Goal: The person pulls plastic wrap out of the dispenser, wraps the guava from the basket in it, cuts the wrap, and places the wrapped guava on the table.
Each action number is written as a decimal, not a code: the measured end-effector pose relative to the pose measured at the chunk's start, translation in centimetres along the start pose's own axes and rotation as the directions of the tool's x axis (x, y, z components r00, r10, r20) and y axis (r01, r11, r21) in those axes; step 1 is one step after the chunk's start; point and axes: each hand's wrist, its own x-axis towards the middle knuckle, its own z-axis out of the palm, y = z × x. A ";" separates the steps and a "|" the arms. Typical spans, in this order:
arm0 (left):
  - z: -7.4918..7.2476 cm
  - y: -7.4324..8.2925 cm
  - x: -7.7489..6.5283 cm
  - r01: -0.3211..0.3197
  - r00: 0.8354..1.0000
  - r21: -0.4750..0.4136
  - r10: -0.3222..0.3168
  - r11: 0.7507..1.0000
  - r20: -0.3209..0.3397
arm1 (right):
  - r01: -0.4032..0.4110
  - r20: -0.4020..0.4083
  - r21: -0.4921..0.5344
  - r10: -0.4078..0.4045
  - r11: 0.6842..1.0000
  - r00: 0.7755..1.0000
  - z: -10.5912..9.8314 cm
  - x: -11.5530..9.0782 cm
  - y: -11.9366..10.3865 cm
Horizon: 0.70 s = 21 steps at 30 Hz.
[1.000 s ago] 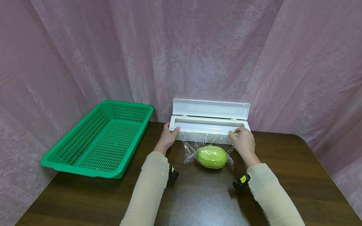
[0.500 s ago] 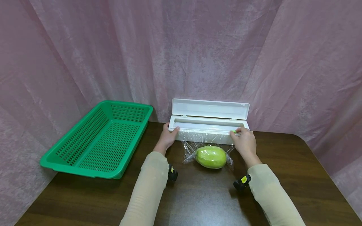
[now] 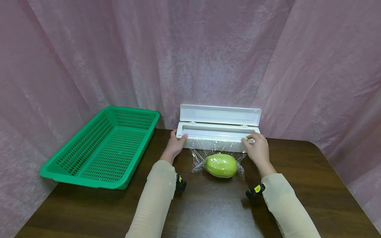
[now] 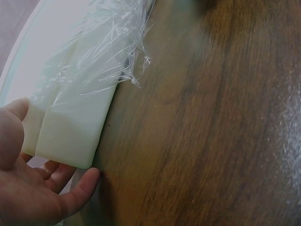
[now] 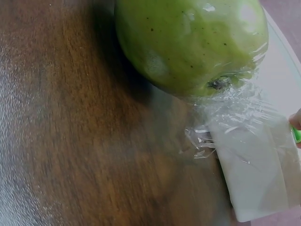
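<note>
A white cling film dispenser [image 3: 217, 145] stands near the back of the table with its lid [image 3: 220, 114] raised. My left hand [image 3: 174, 145] grips its left end, the thumb on top; the left wrist view shows fingers around the end [image 4: 42, 183]. On the right, my right hand [image 3: 257, 150] pinches a small green slider [image 3: 244, 138] on the front top edge. In the right wrist view only a fingertip and part of this green slider [image 5: 296, 134] show. Clear cling film [image 3: 198, 158] runs from the dispenser around a green oval melon-like fruit [image 3: 221, 165] in front of it.
A green plastic basket [image 3: 101, 183] with slotted walls sits on the left of the brown wooden table [image 3: 205, 211]. A pink curtain [image 3: 220, 53] hangs directly behind the table. The table's rounded back right corner [image 3: 309, 145] is in view.
The whole head view has shifted very slightly. Both hands keep their holds on the dispenser and the green slider, and the wrapped fruit stays in place.
</note>
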 end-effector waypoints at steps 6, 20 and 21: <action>0.0 0.1 -0.1 -0.004 1.000 0.001 0.004 1.000 0.004 | -0.008 -0.020 -0.038 0.008 0.999 1.000 0.0 0.1 0.2; 0.2 -0.2 0.3 -0.021 1.000 -0.011 0.021 1.000 -0.009 | -0.022 -0.106 -0.034 0.019 0.999 0.994 0.1 -0.2 0.4; 0.2 -0.2 0.3 -0.022 1.000 -0.012 0.022 1.000 -0.012 | -0.025 -0.113 -0.027 0.022 0.999 0.993 0.1 -0.2 0.5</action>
